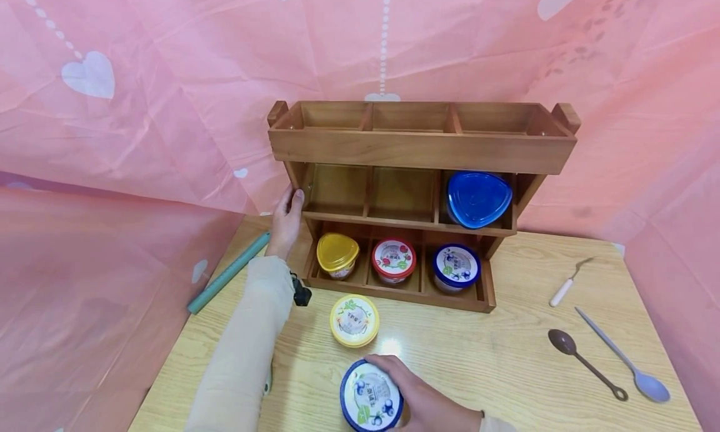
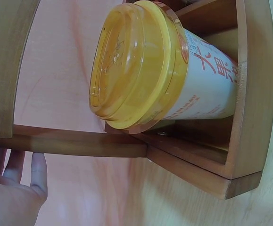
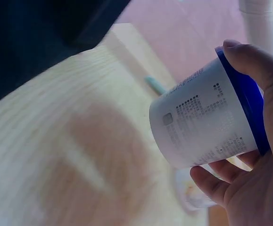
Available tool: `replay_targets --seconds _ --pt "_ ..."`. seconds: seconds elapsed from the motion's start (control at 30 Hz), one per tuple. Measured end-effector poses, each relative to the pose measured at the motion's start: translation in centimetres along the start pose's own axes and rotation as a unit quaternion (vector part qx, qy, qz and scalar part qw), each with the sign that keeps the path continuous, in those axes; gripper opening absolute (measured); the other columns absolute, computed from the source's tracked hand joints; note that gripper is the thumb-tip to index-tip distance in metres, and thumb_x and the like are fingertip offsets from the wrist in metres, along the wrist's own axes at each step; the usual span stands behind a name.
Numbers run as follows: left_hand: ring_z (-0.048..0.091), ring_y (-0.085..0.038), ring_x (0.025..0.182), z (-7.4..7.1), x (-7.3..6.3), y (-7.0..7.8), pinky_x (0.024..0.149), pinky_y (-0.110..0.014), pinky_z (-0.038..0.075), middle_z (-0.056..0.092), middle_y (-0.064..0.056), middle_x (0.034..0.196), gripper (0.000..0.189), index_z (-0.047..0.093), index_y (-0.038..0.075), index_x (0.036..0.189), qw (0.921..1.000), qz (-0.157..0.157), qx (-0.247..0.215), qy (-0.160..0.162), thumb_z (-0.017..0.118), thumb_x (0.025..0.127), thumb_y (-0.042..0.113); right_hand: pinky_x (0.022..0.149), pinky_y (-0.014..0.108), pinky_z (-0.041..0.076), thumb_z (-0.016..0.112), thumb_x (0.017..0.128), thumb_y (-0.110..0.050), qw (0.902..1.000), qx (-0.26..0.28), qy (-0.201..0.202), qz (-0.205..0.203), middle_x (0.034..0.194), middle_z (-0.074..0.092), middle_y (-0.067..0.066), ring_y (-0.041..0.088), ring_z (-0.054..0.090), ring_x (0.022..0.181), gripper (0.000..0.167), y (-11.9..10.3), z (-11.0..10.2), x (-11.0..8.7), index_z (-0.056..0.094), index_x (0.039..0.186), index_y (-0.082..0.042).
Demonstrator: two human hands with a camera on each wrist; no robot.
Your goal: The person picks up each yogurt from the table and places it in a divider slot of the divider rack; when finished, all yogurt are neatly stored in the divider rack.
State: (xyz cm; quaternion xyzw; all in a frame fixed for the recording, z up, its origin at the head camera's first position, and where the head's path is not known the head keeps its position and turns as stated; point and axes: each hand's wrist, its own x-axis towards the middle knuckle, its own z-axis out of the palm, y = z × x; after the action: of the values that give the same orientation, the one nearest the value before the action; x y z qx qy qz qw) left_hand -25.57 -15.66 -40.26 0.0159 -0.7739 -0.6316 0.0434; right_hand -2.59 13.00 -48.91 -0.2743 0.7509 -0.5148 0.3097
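Observation:
My right hand (image 1: 430, 397) holds a white paper cup with a blue-rimmed lid (image 1: 371, 396) near the table's front. In the right wrist view the thumb lies at the blue lid's rim, with the fingers round the cup's far side (image 3: 193, 122). My left hand (image 1: 287, 222) touches the left side of a three-tier wooden rack (image 1: 422, 150). In the left wrist view its fairly straight fingers reach up to a wooden side post (image 2: 79, 141), their tips hidden. A yellow-lidded cup (image 1: 354, 321) stands on the table between the hands and the rack.
The rack's bottom tier holds a yellow domed-lid cup (image 1: 337, 255), a red-lidded cup (image 1: 394, 260) and a blue-lidded cup (image 1: 456, 266). A blue domed-lid cup (image 1: 479, 199) sits middle right. Right lie a white-handled tool (image 1: 562, 291), brown spoon (image 1: 562, 341) and grey-blue spoon (image 1: 649, 385); left, a green bar (image 1: 227, 274).

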Motion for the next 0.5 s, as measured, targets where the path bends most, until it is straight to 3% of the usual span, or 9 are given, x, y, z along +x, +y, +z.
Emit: replay_targets --seconds 0.07,0.13,0.3,0.37,0.5 --pt "0.026 -0.025 0.149 0.0 0.0 0.0 0.122 -0.039 0.024 0.028 -0.009 0.162 0.055 0.027 0.012 0.157 1.0 0.001 0.0 0.0 0.042 0.107 0.03 0.108 0.029 0.04 0.08 0.082 -0.042 0.9996 -0.016 0.025 -0.002 0.149 0.035 -0.005 0.017 0.041 0.136 0.097 -0.7 -0.5 -0.2 0.016 0.155 -0.037" --pt "0.026 -0.024 0.149 0.0 0.1 -0.2 0.122 -0.038 0.024 0.028 -0.009 0.162 0.055 0.028 0.012 0.156 1.0 0.004 -0.002 0.0 0.043 0.106 0.03 0.109 0.036 0.043 0.082 0.078 -0.042 0.9959 -0.053 0.066 -0.031 0.15 0.036 -0.005 0.019 0.043 0.135 0.101 -1.4 -1.2 -0.3 0.017 0.156 -0.034" --pt "0.026 -0.023 0.149 0.0 0.8 -1.2 0.122 -0.038 0.023 0.028 -0.008 0.162 0.056 0.028 0.014 0.157 0.9999 0.006 -0.013 0.005 0.043 0.106 0.033 0.107 0.05 0.043 0.088 0.07 -0.039 0.9648 -0.142 0.184 -0.123 0.153 0.037 0.0 0.023 0.044 0.136 0.111 -2.9 -3.6 0.1 0.022 0.157 -0.019" --pt "0.025 -0.021 0.149 0.0 1.4 -2.2 0.123 -0.038 0.022 0.028 -0.005 0.162 0.057 0.028 0.018 0.157 0.9999 0.006 -0.012 0.008 0.043 0.106 0.037 0.108 0.047 0.042 0.089 0.07 -0.035 0.9581 -0.141 0.209 -0.137 0.154 0.036 0.002 0.022 0.042 0.137 0.111 -3.4 -4.8 0.4 0.021 0.157 -0.018" --pt "0.026 -0.019 0.149 0.0 2.2 -3.8 0.122 -0.037 0.023 0.028 -0.001 0.162 0.06 0.028 0.023 0.157 0.9998 0.012 -0.003 0.012 0.043 0.104 0.045 0.111 0.029 0.037 0.089 0.072 -0.025 0.9568 -0.109 0.239 -0.123 0.156 0.032 0.002 0.022 0.04 0.137 0.111 -4.6 -6.9 0.9 0.018 0.157 -0.024"
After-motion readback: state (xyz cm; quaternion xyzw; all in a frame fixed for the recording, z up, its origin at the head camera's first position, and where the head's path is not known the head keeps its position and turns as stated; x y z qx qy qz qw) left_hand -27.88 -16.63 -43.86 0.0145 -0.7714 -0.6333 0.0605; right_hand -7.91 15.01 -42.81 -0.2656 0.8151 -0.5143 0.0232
